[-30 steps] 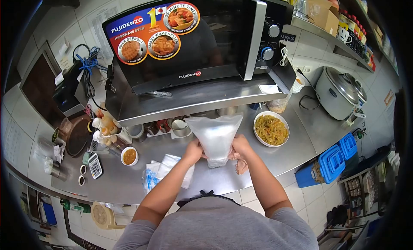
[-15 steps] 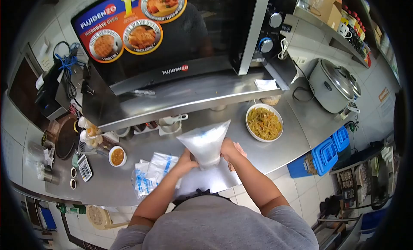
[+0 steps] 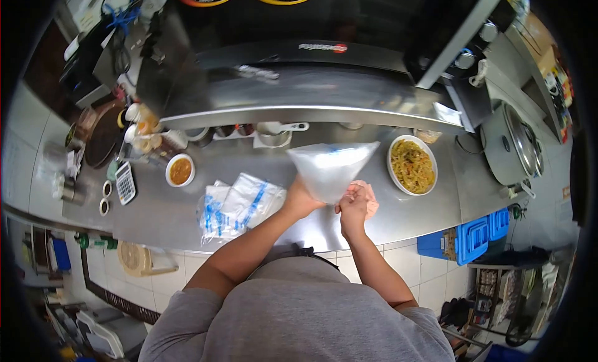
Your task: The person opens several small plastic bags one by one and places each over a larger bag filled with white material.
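A clear plastic bag [image 3: 333, 169] flares wide at the top and narrows downward, standing over the steel counter. My left hand [image 3: 303, 199] is closed around its lower left side. Close to the bag's lower right side, my right hand [image 3: 352, 207] has curled fingers; what they pinch is hidden. A crumpled pink cloth [image 3: 371, 203] lies just behind and beside that hand. To the left of my left hand, flat white plastic bags with blue print [image 3: 243, 203] are piled on the counter.
A bowl of noodles [image 3: 412, 166] is at the right, a bowl of brown sauce [image 3: 180, 170] at the left. A steel shelf [image 3: 299, 113] with a microwave [image 3: 324, 26] overhangs the counter's back. Beyond are a rice cooker [image 3: 507, 144] and a calculator [image 3: 125, 183].
My right hand has shifted from the bag's right side down to its lower right, with fingers curled. My left hand still grips the bag. The head view has tilted downward.
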The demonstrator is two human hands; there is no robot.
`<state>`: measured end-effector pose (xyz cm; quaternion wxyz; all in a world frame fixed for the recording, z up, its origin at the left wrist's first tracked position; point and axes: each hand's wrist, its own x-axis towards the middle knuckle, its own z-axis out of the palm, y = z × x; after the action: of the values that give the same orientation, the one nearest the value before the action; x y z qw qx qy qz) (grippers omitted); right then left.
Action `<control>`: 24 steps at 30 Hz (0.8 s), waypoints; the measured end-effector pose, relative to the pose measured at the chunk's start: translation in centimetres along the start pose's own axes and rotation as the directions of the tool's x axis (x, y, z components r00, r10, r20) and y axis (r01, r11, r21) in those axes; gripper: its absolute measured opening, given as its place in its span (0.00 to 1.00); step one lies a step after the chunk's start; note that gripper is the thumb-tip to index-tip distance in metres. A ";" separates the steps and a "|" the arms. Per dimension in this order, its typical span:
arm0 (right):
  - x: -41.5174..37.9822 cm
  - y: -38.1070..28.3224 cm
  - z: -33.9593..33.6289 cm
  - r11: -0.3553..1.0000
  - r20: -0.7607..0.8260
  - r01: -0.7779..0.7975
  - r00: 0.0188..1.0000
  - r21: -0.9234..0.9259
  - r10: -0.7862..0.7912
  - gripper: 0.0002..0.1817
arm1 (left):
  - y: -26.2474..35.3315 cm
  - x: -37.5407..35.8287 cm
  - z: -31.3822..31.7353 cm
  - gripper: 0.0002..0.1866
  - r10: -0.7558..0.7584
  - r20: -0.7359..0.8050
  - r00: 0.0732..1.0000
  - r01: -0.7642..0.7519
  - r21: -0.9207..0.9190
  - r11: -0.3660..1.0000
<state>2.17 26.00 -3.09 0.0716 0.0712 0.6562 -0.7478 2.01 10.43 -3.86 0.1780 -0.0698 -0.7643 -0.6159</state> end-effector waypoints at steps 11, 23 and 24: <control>-4.8 6.6 8.3 0.480 0.604 0.699 0.709 -0.530 -0.365 0.10 | -0.4 -10.3 -14.9 0.23 -0.096 -0.114 0.989 0.139 0.477 0.868; -5.5 6.1 15.2 0.662 0.649 0.656 0.688 -0.362 -0.326 0.15 | 3.6 -12.4 -20.5 0.25 -0.098 -0.298 0.949 0.219 0.406 0.887; -6.7 4.1 15.4 0.658 0.646 0.657 0.689 -0.367 -0.328 0.15 | 3.4 -12.3 -20.6 0.25 -0.095 -0.295 0.951 0.214 0.402 0.890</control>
<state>9.40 10.34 -3.78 0.0513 -0.3507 0.7953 -0.4918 18.34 -7.28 -1.46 0.2405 0.1166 -0.8530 -0.4484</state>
